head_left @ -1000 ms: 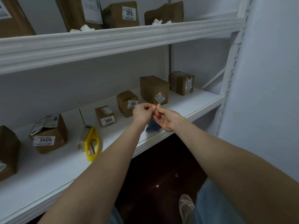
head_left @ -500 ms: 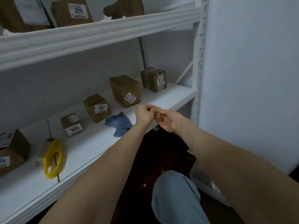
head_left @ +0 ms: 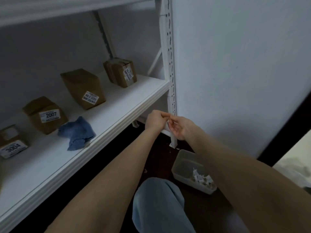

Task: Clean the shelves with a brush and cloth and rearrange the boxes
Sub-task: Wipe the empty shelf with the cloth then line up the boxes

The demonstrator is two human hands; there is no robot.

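Note:
My left hand [head_left: 155, 120] and my right hand [head_left: 180, 127] meet fingertip to fingertip in front of the shelf's right end, pinching a tiny scrap too small to identify. A crumpled blue cloth [head_left: 77, 132] lies near the front edge of the white shelf [head_left: 117, 105], left of my hands and apart from them. Brown boxes stand in a row behind it: one labelled 3004 [head_left: 11, 142], one labelled 2007 [head_left: 45, 113], a taller one [head_left: 84, 88] and a taped one [head_left: 120, 72] at the far right. No brush is in view.
The perforated white upright [head_left: 168, 47] stands just behind my hands, beside a plain wall. On the dark floor below sits a clear plastic tub [head_left: 183, 165] holding white paper scraps. My knee in light jeans [head_left: 158, 204] is raised beneath my arms.
My view has swung right and down: the yellow brush and upper shelf have left the frame, and the tub has come into sight. Both hands stay pinched together and moved right, past the shelf's end.

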